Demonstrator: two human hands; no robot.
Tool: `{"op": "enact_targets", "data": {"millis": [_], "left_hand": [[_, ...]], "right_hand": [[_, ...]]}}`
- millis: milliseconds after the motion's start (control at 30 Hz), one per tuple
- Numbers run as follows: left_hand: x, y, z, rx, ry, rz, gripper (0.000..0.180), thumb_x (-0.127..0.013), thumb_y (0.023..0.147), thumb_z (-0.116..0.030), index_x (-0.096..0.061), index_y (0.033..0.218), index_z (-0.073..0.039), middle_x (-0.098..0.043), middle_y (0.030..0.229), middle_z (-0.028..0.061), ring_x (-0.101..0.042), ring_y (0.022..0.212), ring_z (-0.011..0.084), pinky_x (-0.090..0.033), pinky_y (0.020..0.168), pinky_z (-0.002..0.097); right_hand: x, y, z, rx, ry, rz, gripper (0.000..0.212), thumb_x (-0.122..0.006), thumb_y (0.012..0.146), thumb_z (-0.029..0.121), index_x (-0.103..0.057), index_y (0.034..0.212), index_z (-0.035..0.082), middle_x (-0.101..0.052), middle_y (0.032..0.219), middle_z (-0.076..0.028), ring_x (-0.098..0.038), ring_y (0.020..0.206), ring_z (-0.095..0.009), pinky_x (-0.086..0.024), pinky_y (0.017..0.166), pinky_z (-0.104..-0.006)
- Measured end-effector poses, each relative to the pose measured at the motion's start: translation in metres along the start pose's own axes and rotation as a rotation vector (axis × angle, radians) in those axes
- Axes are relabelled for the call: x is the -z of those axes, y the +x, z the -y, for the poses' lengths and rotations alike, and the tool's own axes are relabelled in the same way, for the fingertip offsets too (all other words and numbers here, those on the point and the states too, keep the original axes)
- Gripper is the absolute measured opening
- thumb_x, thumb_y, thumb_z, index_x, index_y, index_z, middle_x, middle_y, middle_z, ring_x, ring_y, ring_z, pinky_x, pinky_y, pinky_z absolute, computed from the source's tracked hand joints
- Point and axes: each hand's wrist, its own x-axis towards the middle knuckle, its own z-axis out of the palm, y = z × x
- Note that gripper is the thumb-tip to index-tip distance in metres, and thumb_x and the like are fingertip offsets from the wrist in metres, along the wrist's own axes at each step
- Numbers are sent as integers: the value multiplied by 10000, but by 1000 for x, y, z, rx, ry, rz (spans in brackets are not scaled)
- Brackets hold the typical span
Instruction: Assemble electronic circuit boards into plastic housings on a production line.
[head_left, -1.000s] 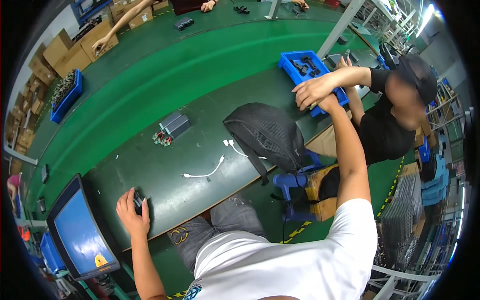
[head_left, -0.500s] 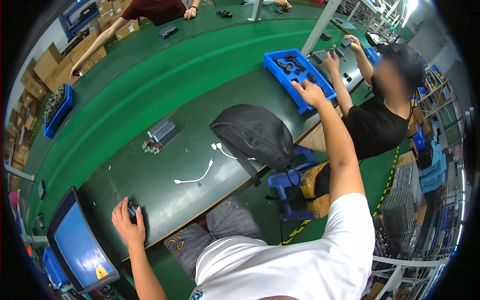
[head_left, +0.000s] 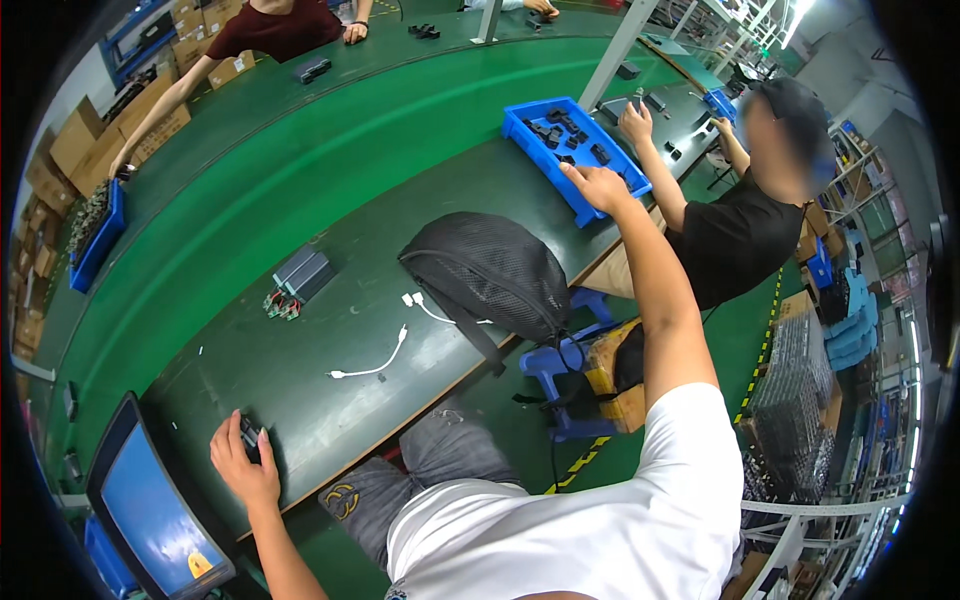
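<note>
My left hand (head_left: pixel 245 470) rests on the bench near its left end, its fingers closed around a small black device (head_left: pixel 250 438) whose kind I cannot make out. My right arm stretches far out to the right. At its end my right hand (head_left: pixel 603 190) is over the near side of a blue plastic tray (head_left: pixel 530 150), thumb stuck out to the left. Its other fingers are mostly hidden, so I cannot see whether they hold anything. Several small black parts (head_left: pixel 567 122) lie scattered in that tray.
A black mesh bag (head_left: pixel 490 270) sits mid-bench beside white cables (head_left: pixel 375 370) and dark grey boxes (head_left: pixel 303 273) with wired green boards. A monitor (head_left: pixel 160 490) stands at the left. Close by the tray, a co-worker (head_left: pixel 745 235) sits; another person (head_left: pixel 275 35) works across the green strip.
The whole view has shifted slightly. Both my hands keep their places, on the black device and over the tray. One of the seated co-worker's hands has come down; the person opposite reaches closer to their tray.
</note>
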Motion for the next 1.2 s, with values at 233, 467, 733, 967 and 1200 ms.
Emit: {"op": "enact_targets", "data": {"millis": [233,467,733,967,1200], "left_hand": [[-1,1,-1,9,10,9,471,-721,965,-198,-641,1401,-40,-645,1324,178,-585,1244,385,-427,1084,485],[0,1,1,-10,12,14,470,-720,962,-191,-639,1398,-36,-643,1326,186,-584,1249,389,-427,1083,490],[2,2,-3,-1,4,1,472,-716,969,-199,-634,1403,-32,-652,1304,190,-589,1234,389,-426,1079,489],[-1,3,-2,-13,15,-4,504,-729,945,-200,-632,1408,-27,-649,1311,183,-588,1216,391,-433,1064,486],[2,1,-3,10,13,2,463,-716,964,-204,-640,1389,-37,-655,1308,173,-591,1232,383,-427,1085,483]], "right_hand": [[6,-3,-2,9,-13,23,808,-314,1050,751,-753,1243,101,-746,1168,-264,-689,1138,-466,-529,995,-528],[9,-6,-19,125,20,64,707,-407,1051,712,-737,1095,88,-747,1049,-242,-710,1035,-436,-537,896,-525],[0,-15,-23,156,0,-57,667,-483,1017,708,-732,1046,89,-748,907,-203,-724,907,-416,-544,820,-510],[4,-9,-21,177,-25,-2,704,-479,1014,713,-745,965,63,-738,914,-231,-711,917,-441,-532,836,-521],[5,-7,-17,165,-41,5,707,-468,1021,710,-727,944,56,-727,907,-254,-701,927,-458,-520,836,-538]]}}
